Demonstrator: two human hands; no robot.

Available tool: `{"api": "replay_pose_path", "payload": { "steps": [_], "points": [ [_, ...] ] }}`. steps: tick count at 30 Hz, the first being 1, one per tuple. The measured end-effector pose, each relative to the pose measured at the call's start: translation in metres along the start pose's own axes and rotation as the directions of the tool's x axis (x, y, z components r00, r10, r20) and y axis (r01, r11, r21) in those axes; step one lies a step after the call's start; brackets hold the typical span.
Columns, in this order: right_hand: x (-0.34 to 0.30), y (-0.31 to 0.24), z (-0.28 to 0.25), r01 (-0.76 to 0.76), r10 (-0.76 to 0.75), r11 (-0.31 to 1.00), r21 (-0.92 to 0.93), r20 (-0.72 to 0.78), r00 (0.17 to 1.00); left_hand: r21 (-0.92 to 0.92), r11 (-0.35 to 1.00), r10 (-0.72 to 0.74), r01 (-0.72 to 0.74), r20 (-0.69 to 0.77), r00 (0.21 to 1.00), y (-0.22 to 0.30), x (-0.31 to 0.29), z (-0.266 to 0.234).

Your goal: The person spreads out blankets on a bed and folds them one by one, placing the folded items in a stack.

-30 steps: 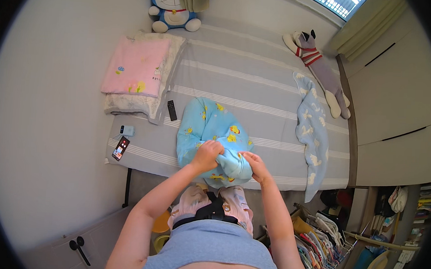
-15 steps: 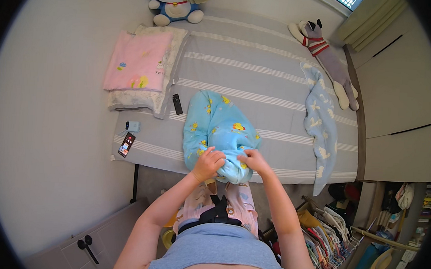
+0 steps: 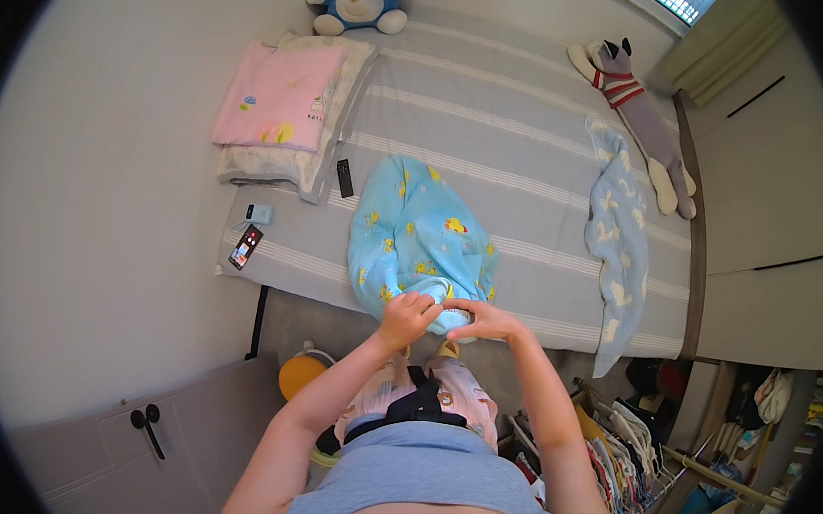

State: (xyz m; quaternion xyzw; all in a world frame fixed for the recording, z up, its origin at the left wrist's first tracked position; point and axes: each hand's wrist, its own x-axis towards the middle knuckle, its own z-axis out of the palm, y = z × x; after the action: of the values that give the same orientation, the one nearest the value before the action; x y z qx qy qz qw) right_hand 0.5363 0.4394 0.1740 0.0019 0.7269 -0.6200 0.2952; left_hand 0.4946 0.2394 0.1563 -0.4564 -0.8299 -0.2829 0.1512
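The left hand pinches the gathered near end of a soft, light-blue, yellow-printed cloth. Against it curves the right hand, whose grip I cannot tell.

Toward eleven o'clock, one short line of dark lettering stands near the three o'clock edge of the folded pink blanket, beneath a small printed figure. Toward nine o'clock, the smartphone's lit screen shows colored marks too small to read. Toward five o'clock on the blue bedding, beside the person's right hand, a whitish patch bears dark marks, illegible here.
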Motion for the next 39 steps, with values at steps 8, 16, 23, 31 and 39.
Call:
{"api": "replay_pose_path", "payload": {
  "steps": [8, 16, 23, 31, 39],
  "points": [
    [-0.048, 0.026, 0.001, 0.211, -0.447, 0.826, -0.522, -0.378, 0.811, -0.083, 0.930, -0.344, 0.358, 0.152, 0.927, 0.067, 0.000, 0.010],
    [-0.094, 0.048, 0.003, 0.330, -0.597, 0.773, -0.541, -0.446, 0.667, -0.474, 0.813, -0.173, 0.338, 0.358, 0.918, 0.085, 0.004, 0.013],
    [-0.120, 0.042, 0.005, 0.390, -0.638, 0.728, -0.564, -0.350, 0.686, -0.386, 0.793, -0.133, 0.472, 0.646, 0.751, 0.063, 0.012, 0.075],
    [-0.136, 0.049, -0.011, 0.393, -0.610, 0.769, -0.504, -0.397, 0.686, -0.424, 0.687, -0.113, 0.590, 0.740, 0.663, 0.072, 0.036, 0.072],
    [-0.128, 0.092, -0.035, -0.020, -0.231, 0.855, -0.518, -0.416, 0.879, -0.525, 0.771, -0.303, 0.360, 0.195, 0.933, 0.093, 0.057, 0.032]
  ]
}}
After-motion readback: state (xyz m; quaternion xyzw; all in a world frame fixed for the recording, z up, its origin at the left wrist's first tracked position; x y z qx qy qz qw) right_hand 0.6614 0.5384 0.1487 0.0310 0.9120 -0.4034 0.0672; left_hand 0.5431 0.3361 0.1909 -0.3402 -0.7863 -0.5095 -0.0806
